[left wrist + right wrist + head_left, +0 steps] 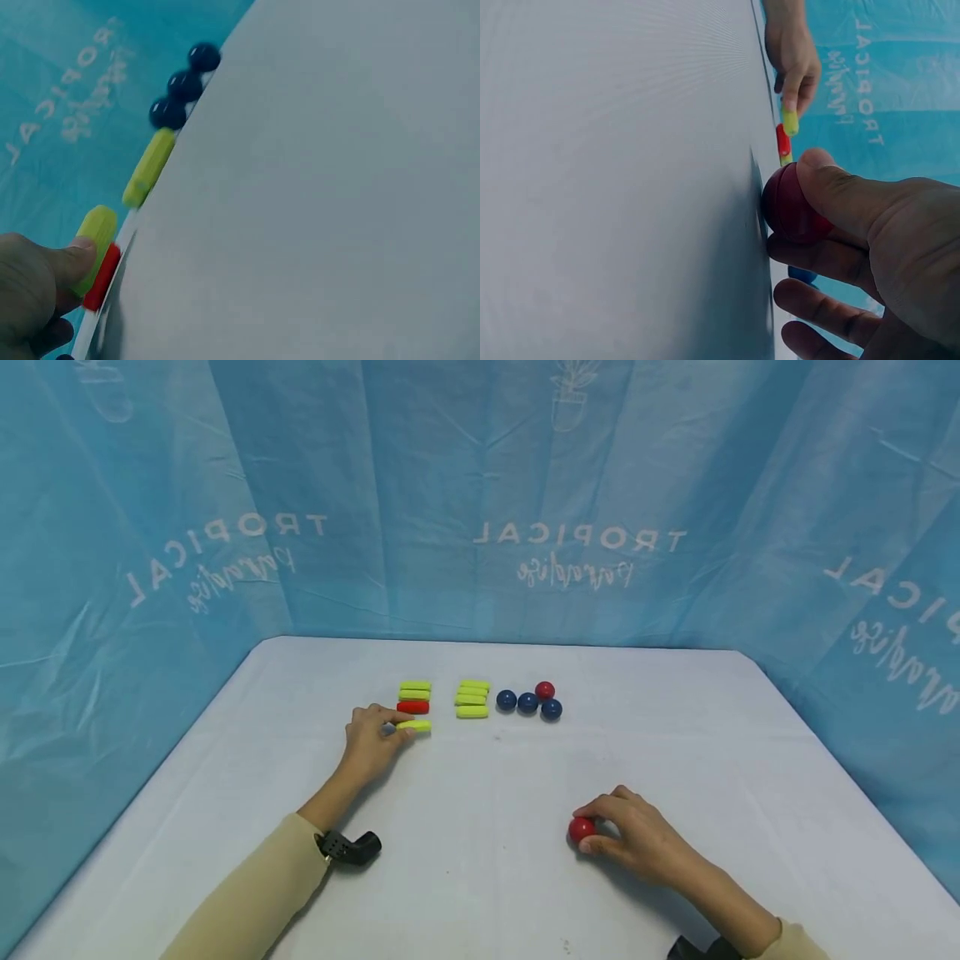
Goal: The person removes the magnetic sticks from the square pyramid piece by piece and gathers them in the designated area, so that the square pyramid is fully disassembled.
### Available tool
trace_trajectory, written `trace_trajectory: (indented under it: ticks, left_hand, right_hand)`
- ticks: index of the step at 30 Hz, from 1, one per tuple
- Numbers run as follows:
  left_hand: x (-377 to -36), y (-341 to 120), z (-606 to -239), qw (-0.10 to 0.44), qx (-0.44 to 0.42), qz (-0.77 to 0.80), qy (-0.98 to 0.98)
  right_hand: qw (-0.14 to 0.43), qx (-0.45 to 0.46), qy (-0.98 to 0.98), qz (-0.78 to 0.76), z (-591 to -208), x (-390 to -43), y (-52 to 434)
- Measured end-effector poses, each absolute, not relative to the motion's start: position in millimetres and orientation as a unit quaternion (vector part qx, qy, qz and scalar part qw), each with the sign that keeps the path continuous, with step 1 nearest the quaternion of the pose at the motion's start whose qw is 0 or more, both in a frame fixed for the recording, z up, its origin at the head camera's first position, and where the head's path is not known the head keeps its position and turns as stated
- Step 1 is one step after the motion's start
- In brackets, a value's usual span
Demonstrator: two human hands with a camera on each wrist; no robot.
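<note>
In the head view my left hand [371,745] pinches a short yellow-green stick [417,726] between thumb and fingers. Just beyond it lies a red stick [413,707], with more yellow-green sticks [415,690] behind. The left wrist view shows the thumb pressed on the ribbed side of the held stick [97,236], which overlaps the red stick [105,277]. Nearer the front, to the right, my right hand [645,839] grips a glossy red ball [581,830] low over the white table. Thumb and forefinger hold it in the right wrist view, the other fingers spread below.
Right of the red stick lies a group of several yellow-green sticks [472,700]. Beside them sit dark blue balls [527,703] and another red ball [545,691]. The white tabletop [480,860] ends at a blue printed curtain [450,593] behind.
</note>
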State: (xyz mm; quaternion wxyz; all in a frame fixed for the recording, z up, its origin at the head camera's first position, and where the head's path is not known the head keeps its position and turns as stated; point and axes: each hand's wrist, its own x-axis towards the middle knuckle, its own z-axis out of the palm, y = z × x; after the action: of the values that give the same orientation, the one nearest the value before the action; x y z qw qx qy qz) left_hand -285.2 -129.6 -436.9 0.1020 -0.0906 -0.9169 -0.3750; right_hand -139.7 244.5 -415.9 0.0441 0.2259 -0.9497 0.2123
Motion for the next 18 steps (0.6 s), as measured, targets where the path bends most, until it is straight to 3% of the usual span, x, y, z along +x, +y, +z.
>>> trace_trajectory:
  ticks: [7,18]
  left_hand:
    - [-308,-141,-440,0.089,-0.086,-0.364,-0.923]
    - [-317,-138,-442,0.087,-0.086,-0.341,-0.932]
  right_hand:
    - [0.038,0.213,-0.952,0.216,-415,-140,244]
    - [0.038,0.220,-0.950,0.219,-416,-140,245]
